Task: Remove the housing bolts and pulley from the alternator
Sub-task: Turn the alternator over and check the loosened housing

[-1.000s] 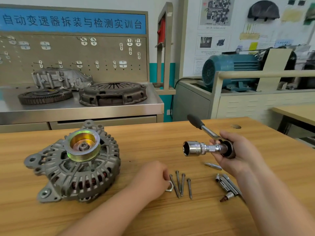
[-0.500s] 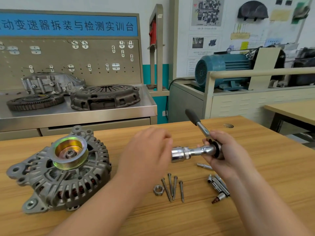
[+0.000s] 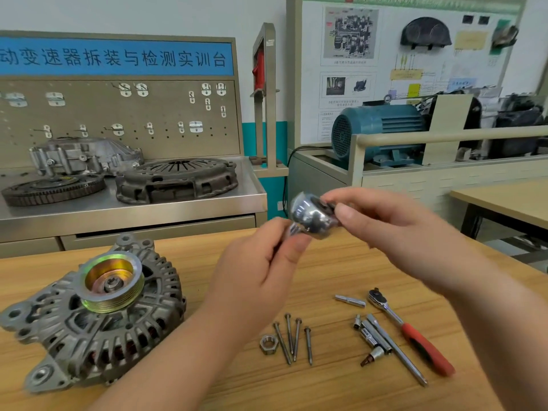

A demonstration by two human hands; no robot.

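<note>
With your left hand (image 3: 261,280) and right hand (image 3: 397,232) both pinching the chrome socket (image 3: 308,218), four housing bolts (image 3: 292,339) and a nut (image 3: 268,345) lie on the bench (image 3: 326,390) below them, so apparently only the pulley (image 3: 109,280), seated on the alternator (image 3: 98,336) left of your left hand, remains.

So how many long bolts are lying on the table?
4, on the wooden table, side by side just right of the nut: leftmost bolt, second, third, rightmost. None looks hidden.

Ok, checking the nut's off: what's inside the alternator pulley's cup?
Only the shaft end shows in the pulley, with no nut visible on it; the cup's near wall is hidden by its rim.
</note>
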